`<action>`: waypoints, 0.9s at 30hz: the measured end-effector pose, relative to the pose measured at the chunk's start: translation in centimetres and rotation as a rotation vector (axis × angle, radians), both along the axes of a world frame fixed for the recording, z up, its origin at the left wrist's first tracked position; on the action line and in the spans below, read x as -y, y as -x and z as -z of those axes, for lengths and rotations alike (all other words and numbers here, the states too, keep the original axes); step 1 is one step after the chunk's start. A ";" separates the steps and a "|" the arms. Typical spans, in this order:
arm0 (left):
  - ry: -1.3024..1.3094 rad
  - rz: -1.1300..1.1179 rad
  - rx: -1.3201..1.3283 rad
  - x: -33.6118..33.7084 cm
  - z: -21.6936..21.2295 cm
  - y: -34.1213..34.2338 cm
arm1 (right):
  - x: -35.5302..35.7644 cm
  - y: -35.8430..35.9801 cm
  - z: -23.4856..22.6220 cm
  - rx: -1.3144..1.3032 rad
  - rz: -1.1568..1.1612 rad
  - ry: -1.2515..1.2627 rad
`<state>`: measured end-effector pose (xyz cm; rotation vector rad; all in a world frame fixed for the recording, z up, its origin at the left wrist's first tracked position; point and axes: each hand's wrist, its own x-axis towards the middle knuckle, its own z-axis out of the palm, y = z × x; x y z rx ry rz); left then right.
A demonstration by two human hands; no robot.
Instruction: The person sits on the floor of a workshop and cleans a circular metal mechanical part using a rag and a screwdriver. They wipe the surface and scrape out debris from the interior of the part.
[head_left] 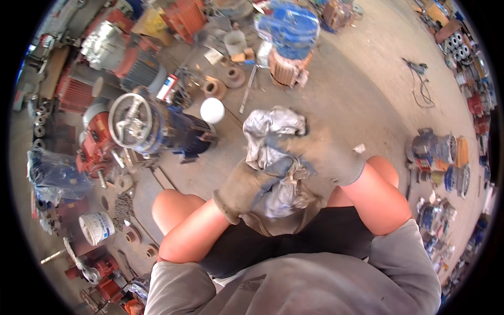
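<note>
A seated worker's left hand (pixel 245 185), in a soiled work glove, was closed around the lower folds of a crumpled grey rag (pixel 273 152), while the gloved right hand (pixel 320 155) gripped the same rag from its other side, fingers curled into the cloth. The rag was bunched between both hands, held above the worker's lap, with bare knees showing on either side of it and the dark shorts and grey shirt below.

Just beyond the rag, to its left, a round white lid-like object (pixel 212 111) lay on the concrete floor (pixel 357 100). Left of the rag and a little farther off stood a blue machine with a grey handwheel (pixel 131 121), flanked by red motor housings. Down and to the left of the rag, a white bucket (pixel 96 228) lay tipped on its side among scattered metal parts. Farther from the rag, straight ahead, a blue-topped motor with exposed copper windings (pixel 290 47) stood on the floor, a long metal bar lying beside it. Well to the right of the rag, a black cable (pixel 420 86) curled on the concrete, and more motors were stacked along the far right edge.
</note>
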<state>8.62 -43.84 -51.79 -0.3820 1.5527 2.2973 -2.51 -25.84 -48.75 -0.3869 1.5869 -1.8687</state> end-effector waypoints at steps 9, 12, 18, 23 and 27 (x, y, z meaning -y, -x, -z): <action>0.073 0.367 0.177 -5.3 8.8 -6.0 | -4.4 -8.7 9.7 0.214 -0.027 -0.355; 0.306 0.609 0.347 -7.4 10.9 -4.9 | -6.5 -8.3 16.2 0.133 -0.114 -0.664; 0.897 0.547 0.052 -8.3 17.5 -4.3 | -8.7 3.0 14.6 -0.310 0.166 -0.942; 1.047 0.562 0.172 -5.9 21.5 -1.8 | -10.5 10.0 12.8 -0.435 0.381 -0.877; 0.996 0.684 0.149 -3.4 21.6 1.1 | -14.6 14.6 17.7 -0.962 0.218 -0.932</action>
